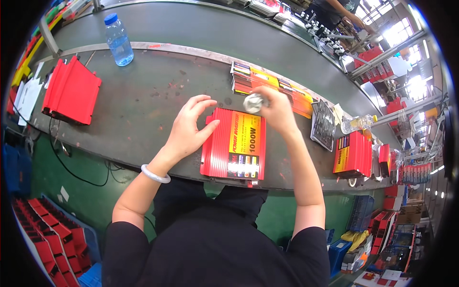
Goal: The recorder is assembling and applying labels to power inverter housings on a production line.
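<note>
A red ribbed power inverter (216,148) with a yellow label on its top lies flat on the workbench in front of me. My left hand (187,128) is beside its upper left corner, fingers curved and apart, holding nothing; the thumb reaches over the casing's edge, and I cannot tell if it touches. Over the far right corner, my right hand (278,111) pinches a crumpled whitish wad (253,103), cloth or paper. Just beyond, stacks of yellow and red printed label sheets (267,80) lie along the bench's far edge.
Another red casing (74,91) and a blue-capped water bottle (119,43) stand at the left. To the right are a black tray (323,125), a clear bottle (354,124) and more red inverters (353,155). Beyond the bench runs a dark conveyor (191,28); a person stands past it.
</note>
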{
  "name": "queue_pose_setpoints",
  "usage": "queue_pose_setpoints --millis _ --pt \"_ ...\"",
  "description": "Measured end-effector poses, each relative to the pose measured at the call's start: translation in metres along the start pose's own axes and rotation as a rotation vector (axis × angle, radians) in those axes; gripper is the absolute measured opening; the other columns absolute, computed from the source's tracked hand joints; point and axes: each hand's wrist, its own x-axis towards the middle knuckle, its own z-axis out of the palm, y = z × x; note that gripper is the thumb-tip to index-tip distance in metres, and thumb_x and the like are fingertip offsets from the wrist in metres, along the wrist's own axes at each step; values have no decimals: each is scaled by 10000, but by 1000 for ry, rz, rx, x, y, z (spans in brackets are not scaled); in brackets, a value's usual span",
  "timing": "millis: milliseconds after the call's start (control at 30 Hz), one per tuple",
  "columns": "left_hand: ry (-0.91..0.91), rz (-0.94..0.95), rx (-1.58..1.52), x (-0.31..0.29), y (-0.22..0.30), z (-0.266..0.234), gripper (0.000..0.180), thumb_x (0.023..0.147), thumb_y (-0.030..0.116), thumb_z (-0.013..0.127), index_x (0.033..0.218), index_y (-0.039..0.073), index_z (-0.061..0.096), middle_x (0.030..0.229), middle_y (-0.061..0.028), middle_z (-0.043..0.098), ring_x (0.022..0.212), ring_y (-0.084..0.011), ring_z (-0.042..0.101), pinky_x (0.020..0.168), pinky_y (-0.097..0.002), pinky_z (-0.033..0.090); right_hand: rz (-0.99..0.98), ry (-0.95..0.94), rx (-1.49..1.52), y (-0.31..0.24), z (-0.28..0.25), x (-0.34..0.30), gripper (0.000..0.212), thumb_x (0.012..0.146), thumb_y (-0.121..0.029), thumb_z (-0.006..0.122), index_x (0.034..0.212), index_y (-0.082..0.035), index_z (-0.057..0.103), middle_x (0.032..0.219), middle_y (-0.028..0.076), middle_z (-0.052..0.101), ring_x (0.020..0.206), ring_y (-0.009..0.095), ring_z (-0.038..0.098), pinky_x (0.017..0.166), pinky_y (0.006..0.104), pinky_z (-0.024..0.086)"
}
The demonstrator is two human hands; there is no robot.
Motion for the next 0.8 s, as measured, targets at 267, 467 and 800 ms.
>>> queue_pose_setpoints --millis 267,467,800 --pt "-94 -81 39 -8 -5 15 509 837 271 674 1268 47 525 1268 -142 507 1181 -314 513 979 -399 434 -26 -323 34 0 17 1 301 838 -41 626 1138 -50 650 985 86 629 974 256 622 882 333 477" --pt "-97 -141 -129 -9 -8 19 516 825 224 686 1272 38 508 1250 -139 518 1144 -303 543 970 -386 446 176 -441 209 -5 7 19 206 761 -12 693 966 -3 678 910 64 691 867 126 645 790 271 500" --pt "-58 -117 -124 -8 -13 19 518 780 196 716 1240 49 529 1139 -105 563 1110 -282 552 968 -399 427 165 -660 303 8 27 52 182 733 -108 715 871 7 687 780 74 692 745 124 649 683 272 493"
